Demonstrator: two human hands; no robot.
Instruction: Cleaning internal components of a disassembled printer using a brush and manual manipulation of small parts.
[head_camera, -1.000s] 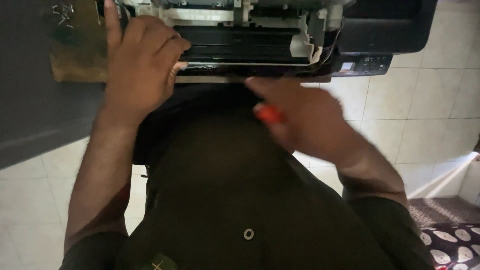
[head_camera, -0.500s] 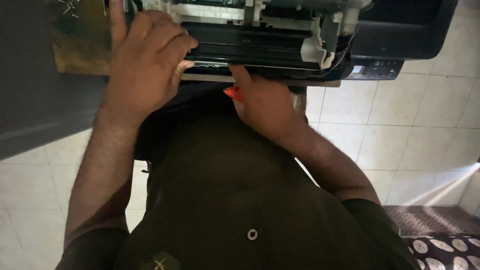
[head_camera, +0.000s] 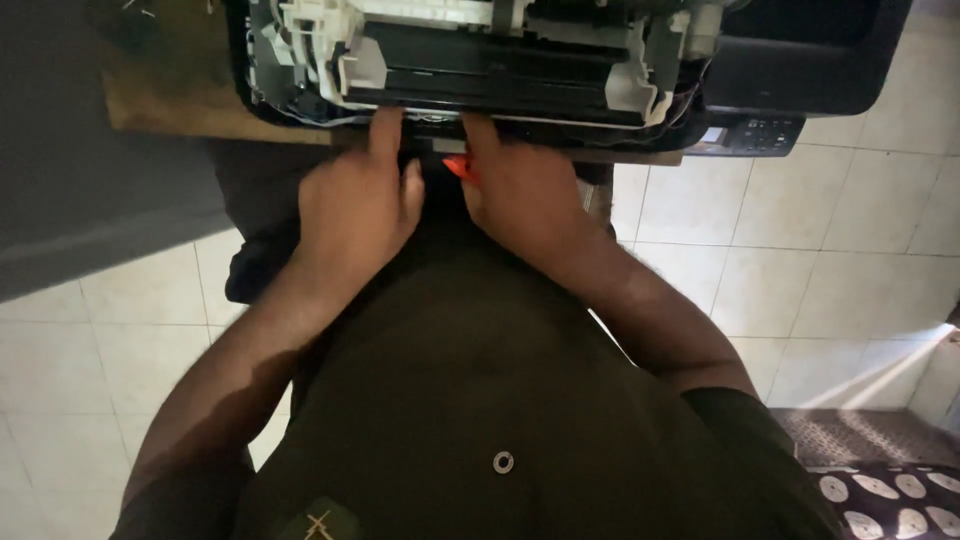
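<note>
At far left, the wooden table (head_camera: 170, 105) carries the opened printer (head_camera: 520, 60), its cover off and its white plastic frame and dark inner rail bared to me from above. My left hand (head_camera: 355, 205) rests at the machine's near edge, index finger stretched forward onto the black front lip and the other fingers loosely curled beneath; it grips nothing that I can see, and looks placed there to steady the housing. Just right of it, almost touching, my right hand (head_camera: 525, 195) presses against the same lip with its fingers closed round a small orange-red tool (head_camera: 457, 166), only the tip of which shows by the thumb; what sort of tool it is I cannot tell. Both hands meet at the middle of the printer's near side, seemingly because the part being worked on sits low under that edge. Farther right, the printer's control panel (head_camera: 755, 135) overhangs the table, above the pale tiled floor (head_camera: 800, 260). A patterned mat (head_camera: 890, 495) lies at near right.
</note>
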